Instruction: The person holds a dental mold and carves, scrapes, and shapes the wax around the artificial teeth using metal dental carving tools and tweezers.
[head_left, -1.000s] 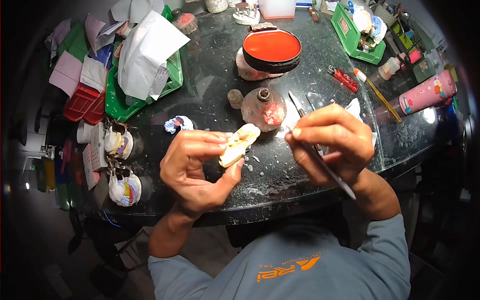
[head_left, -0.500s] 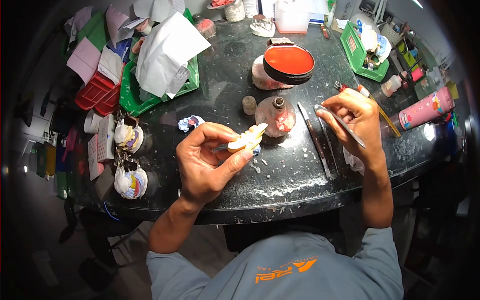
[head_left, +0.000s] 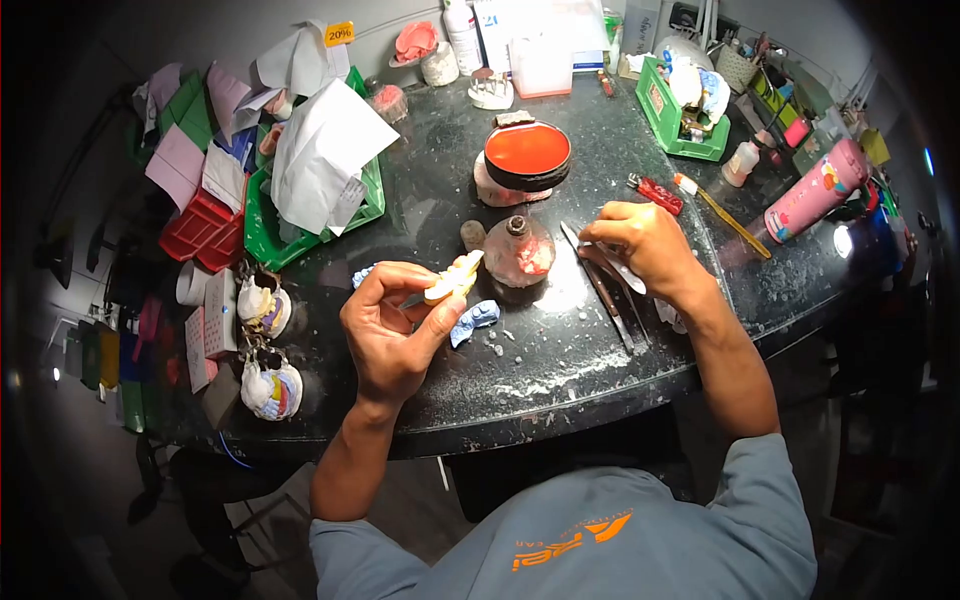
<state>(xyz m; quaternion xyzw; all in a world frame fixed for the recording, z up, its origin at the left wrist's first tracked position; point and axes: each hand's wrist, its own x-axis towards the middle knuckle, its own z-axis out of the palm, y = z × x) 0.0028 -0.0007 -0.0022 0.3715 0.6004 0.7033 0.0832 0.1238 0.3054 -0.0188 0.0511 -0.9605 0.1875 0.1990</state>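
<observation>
Between the thumb and fingers of my left hand is a yellow-and-white dental piece shaped like a row of teeth. Just right of it, a blue moulded piece lies on the dark bench. My right hand is closed on a slim metal carving tool, its fingertips low over the bench. Beside those fingers lies a dark-handled knife, partly covered by the hand. A round glass spirit lamp with pink matter inside stands between my hands.
Behind the lamp, a tin of red wax rests tilted on a base. Two dental models stand at left, near a paper-filled green bin. At right are a red lighter, a yellow brush and a pink bottle.
My right hand has come down toward the tools on the bench, its carving tool turned. The blue piece beside my left hand is now uncovered. The whole view has shifted slightly.
</observation>
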